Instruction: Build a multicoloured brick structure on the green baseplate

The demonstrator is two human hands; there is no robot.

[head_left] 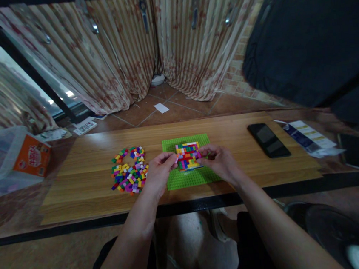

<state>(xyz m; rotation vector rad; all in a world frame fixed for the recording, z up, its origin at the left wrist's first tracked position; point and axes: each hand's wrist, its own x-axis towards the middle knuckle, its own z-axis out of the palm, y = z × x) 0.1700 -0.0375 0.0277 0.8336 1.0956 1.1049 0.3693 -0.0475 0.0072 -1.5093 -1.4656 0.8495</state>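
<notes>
Left grip (pixel 160 165) pinches a pink brick (pixel 177 157), hold unclear at right grip (pixel 220 160) — between them, a seemingly part-built block (pixel 188 156); left of both, loose bricks (pixel 134 174).

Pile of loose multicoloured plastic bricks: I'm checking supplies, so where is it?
In the head view, the multicoloured brick pile lies on the brown wooden tabletop, left of the studded green baseplate and the left hand.

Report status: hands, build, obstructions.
Left hand pinching pink brick; right hand at build, right side. Build on green baseplate. Brick pile left, phone right, neither blocking.
</notes>
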